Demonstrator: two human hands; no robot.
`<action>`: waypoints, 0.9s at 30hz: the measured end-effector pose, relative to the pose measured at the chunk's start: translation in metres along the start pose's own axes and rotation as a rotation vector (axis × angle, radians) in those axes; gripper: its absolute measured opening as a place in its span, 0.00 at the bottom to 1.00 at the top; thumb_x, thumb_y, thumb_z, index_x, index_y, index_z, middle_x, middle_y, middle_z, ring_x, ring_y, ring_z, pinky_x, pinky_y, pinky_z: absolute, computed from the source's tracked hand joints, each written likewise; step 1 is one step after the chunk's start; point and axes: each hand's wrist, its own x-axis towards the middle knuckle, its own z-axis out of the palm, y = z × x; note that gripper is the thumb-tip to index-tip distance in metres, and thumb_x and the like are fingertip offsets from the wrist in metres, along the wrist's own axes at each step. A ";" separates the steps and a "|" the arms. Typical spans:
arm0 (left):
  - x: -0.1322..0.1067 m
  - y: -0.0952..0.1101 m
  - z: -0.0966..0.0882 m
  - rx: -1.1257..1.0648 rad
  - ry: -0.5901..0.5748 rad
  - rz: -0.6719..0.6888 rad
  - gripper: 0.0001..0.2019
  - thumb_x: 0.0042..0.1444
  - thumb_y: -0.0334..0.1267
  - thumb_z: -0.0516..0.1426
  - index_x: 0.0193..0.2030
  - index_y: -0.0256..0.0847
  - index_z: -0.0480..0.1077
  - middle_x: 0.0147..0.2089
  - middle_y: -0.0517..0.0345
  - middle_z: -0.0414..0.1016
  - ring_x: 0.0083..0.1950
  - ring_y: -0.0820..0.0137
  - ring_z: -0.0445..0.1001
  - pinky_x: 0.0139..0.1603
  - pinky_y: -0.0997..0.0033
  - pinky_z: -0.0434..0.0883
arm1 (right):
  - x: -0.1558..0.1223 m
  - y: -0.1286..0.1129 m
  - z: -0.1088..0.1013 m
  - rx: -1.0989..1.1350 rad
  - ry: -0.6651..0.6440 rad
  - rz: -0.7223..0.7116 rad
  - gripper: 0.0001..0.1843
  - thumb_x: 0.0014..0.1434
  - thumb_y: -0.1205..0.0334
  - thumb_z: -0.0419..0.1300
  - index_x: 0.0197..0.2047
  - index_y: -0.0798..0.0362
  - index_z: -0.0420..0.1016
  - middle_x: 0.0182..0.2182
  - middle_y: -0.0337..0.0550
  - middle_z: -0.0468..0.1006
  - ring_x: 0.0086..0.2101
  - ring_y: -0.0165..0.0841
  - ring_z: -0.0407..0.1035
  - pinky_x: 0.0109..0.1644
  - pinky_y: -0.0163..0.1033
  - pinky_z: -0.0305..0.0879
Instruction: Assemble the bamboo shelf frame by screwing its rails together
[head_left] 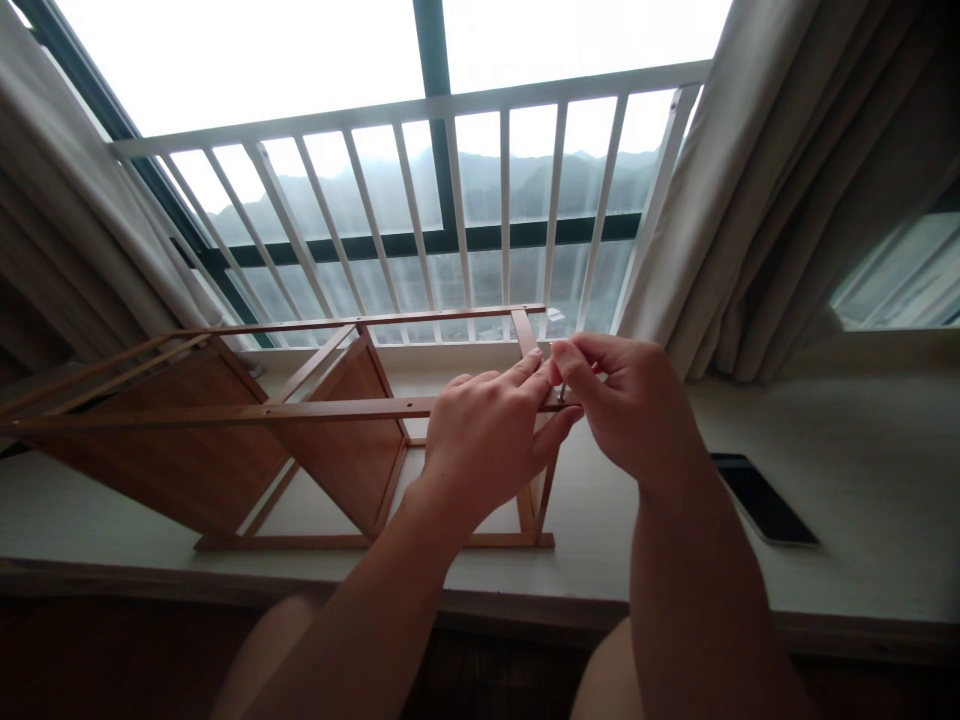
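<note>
A brown wooden shelf frame [337, 410] with slatless panels lies on its side on the pale window ledge. My left hand [491, 430] is wrapped over its upper near rail, close to the right end, with the thumb along the near side. Just beyond it, my right hand [626, 395] pinches a thin metal shaft [562, 393] that stands upright at the rail's end. The fingers cover its top, so I cannot tell whether it is a screw or a hex key. A crosspiece [523, 332] joins the two upper rails behind my left fingertips.
A dark phone [765, 500] lies on the ledge [862, 460] right of my right forearm. Behind the frame stands a white railing [505, 200] before the window. Grey curtains [712, 220] hang at both sides. The ledge's front edge runs just above my knees.
</note>
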 end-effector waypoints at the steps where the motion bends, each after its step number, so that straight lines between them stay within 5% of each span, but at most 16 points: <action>1: 0.000 0.000 0.000 -0.001 0.000 0.000 0.24 0.66 0.53 0.46 0.63 0.48 0.66 0.63 0.53 0.71 0.51 0.60 0.77 0.48 0.59 0.71 | -0.001 -0.001 0.001 -0.022 0.022 -0.002 0.21 0.65 0.57 0.54 0.21 0.53 0.65 0.16 0.34 0.61 0.20 0.26 0.56 0.26 0.35 0.50; 12: -0.001 -0.001 0.000 -0.004 0.007 0.007 0.24 0.67 0.53 0.45 0.63 0.49 0.66 0.66 0.54 0.67 0.53 0.60 0.76 0.49 0.59 0.71 | -0.003 -0.008 0.002 0.109 0.075 0.014 0.19 0.67 0.55 0.52 0.26 0.52 0.69 0.20 0.36 0.65 0.23 0.28 0.59 0.29 0.36 0.54; 20: 0.003 -0.002 -0.005 -0.146 -0.010 -0.002 0.25 0.65 0.51 0.50 0.66 0.46 0.63 0.66 0.53 0.67 0.59 0.59 0.73 0.55 0.57 0.71 | -0.009 -0.024 -0.007 0.290 0.650 0.013 0.19 0.67 0.55 0.53 0.25 0.49 0.66 0.23 0.40 0.66 0.25 0.32 0.62 0.29 0.40 0.56; 23: -0.001 -0.010 -0.022 -0.358 0.068 0.032 0.22 0.64 0.46 0.54 0.64 0.44 0.66 0.61 0.54 0.73 0.59 0.64 0.72 0.57 0.63 0.70 | -0.012 -0.034 -0.005 0.314 0.725 0.028 0.17 0.66 0.58 0.55 0.24 0.50 0.68 0.23 0.40 0.67 0.24 0.32 0.62 0.28 0.41 0.56; 27: -0.034 -0.034 -0.049 -0.536 0.332 0.062 0.13 0.62 0.36 0.57 0.52 0.43 0.75 0.47 0.54 0.80 0.48 0.69 0.76 0.52 0.68 0.72 | -0.024 -0.055 0.003 0.425 0.737 -0.112 0.15 0.64 0.62 0.57 0.24 0.51 0.70 0.21 0.38 0.66 0.23 0.31 0.62 0.27 0.40 0.57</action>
